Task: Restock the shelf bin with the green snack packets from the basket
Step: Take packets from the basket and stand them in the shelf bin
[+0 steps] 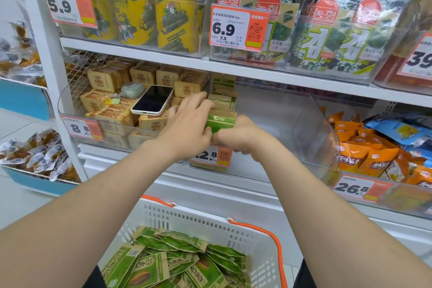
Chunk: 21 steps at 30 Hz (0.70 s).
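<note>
Two bare forearms are reaching forward from the bottom of the view toward a white shop shelf. The left hand (187,124) and the right hand (236,135) are meeting at the front left corner of a clear plastic shelf bin (304,124). Between them they are gripping a green and tan paper snack packet (221,121), standing upright, with its top edge showing above the knuckles. The left hand's fingers (198,100) are curling over the packet's left side and touching the row of matching green packets (222,98) already standing behind it in the bin. The right hand is closing on the packet's lower right edge, its fingertips hidden. The remainder of the bin, to the right of the hands, is showing only clear plastic.

Below, close to the person's body, a white plastic basket with orange handles (210,222) is holding a loose pile of green snack packets (177,262), well apart from both hands.

To the left of the hands, a neighbouring bin is holding tan boxed snacks (105,82), with a white smartphone (153,100) lying face up on top of them. An orange price tag reading 12.8 (211,155) is sitting just beneath the wrists.
</note>
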Each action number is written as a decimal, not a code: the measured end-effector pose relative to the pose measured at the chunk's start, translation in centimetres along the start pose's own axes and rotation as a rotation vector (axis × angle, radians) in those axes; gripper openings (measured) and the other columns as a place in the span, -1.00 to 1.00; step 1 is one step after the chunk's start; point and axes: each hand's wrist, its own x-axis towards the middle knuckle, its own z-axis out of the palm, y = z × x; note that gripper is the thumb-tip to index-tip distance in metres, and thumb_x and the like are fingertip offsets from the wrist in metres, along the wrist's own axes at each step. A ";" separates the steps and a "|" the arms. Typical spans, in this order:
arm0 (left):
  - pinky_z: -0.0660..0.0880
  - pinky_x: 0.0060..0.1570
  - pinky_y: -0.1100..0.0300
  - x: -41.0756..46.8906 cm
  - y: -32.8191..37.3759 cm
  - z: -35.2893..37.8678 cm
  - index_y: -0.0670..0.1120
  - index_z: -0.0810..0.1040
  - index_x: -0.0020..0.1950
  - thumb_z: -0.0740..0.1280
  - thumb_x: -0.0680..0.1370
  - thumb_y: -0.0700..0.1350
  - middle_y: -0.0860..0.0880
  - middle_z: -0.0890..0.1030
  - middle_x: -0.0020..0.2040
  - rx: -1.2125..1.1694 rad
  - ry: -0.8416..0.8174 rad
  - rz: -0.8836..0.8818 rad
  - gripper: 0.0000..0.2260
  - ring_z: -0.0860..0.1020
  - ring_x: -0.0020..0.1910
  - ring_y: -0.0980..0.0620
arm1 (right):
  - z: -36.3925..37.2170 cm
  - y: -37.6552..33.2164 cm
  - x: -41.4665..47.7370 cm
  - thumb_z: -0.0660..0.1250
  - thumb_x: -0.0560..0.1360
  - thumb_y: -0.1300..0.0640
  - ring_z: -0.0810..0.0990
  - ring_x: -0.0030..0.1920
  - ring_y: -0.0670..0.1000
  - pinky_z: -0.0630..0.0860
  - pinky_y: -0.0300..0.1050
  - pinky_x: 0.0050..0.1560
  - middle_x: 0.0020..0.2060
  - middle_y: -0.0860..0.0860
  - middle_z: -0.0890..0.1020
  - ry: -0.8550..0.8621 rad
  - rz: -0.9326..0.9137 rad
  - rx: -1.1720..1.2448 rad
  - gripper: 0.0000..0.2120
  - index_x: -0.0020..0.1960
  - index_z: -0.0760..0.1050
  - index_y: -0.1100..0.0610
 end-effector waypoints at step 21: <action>0.45 0.26 0.02 0.2 -0.8 0.4 0.02 0.01 0.70 0.34 0.53 -0.32 -0.15 0.43 0.49 -0.273 -0.002 -0.133 -0.17 0.48 0.40 -0.18 | 2.1 0.2 6.2 0.54 0.13 0.10 0.66 0.05 0.06 0.68 0.06 0.03 0.09 0.02 0.65 0.037 -0.105 0.082 -0.13 0.41 0.34 0.03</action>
